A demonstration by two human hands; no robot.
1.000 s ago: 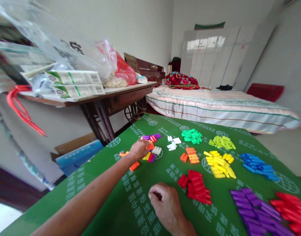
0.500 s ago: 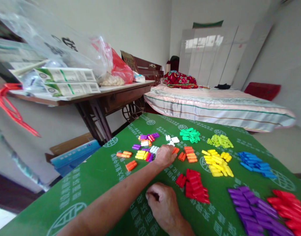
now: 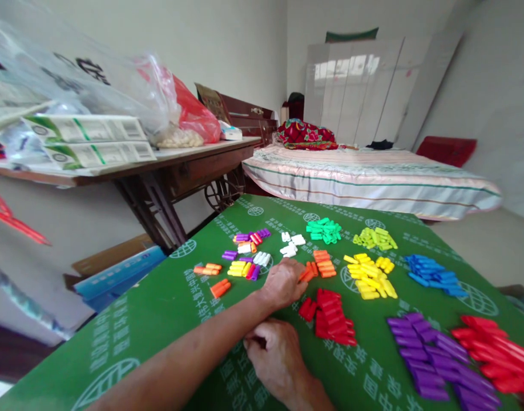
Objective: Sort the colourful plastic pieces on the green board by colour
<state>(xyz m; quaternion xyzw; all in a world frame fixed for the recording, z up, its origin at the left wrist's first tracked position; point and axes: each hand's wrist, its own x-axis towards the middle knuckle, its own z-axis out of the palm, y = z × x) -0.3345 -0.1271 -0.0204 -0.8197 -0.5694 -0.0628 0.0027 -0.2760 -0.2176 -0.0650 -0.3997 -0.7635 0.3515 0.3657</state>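
My left hand point(image 3: 283, 282) reaches across the green tabletop, palm down. Its fingertips touch small orange plastic tubes point(image 3: 307, 272), close beside more orange tubes point(image 3: 325, 264); its fingers are together and partly hidden. Nearer to me, my right hand point(image 3: 279, 357) rests curled into a loose fist under the left forearm, with nothing visible in it. Red tubes point(image 3: 333, 317) lie to the right of both hands. White tubes point(image 3: 289, 249) sit just beyond the left hand. To its left is a mixed group with yellow tubes point(image 3: 239, 268), purple tubes point(image 3: 230, 255) and orange tubes point(image 3: 220, 288).
Sorted heaps of yellow point(image 3: 369, 277), green point(image 3: 324, 230), lime point(image 3: 375, 238), blue point(image 3: 435, 277) and purple tubes point(image 3: 437, 359) spread rightward on the green table point(image 3: 168, 319). A sewing-machine table point(image 3: 185, 157) with boxes and bags stands left; a bed point(image 3: 373, 177) lies behind.
My left hand has drawn slightly toward me, bringing orange tubes up beside the other orange ones and uncovering the white tubes. My right hand stays curled. The view has shifted slightly.
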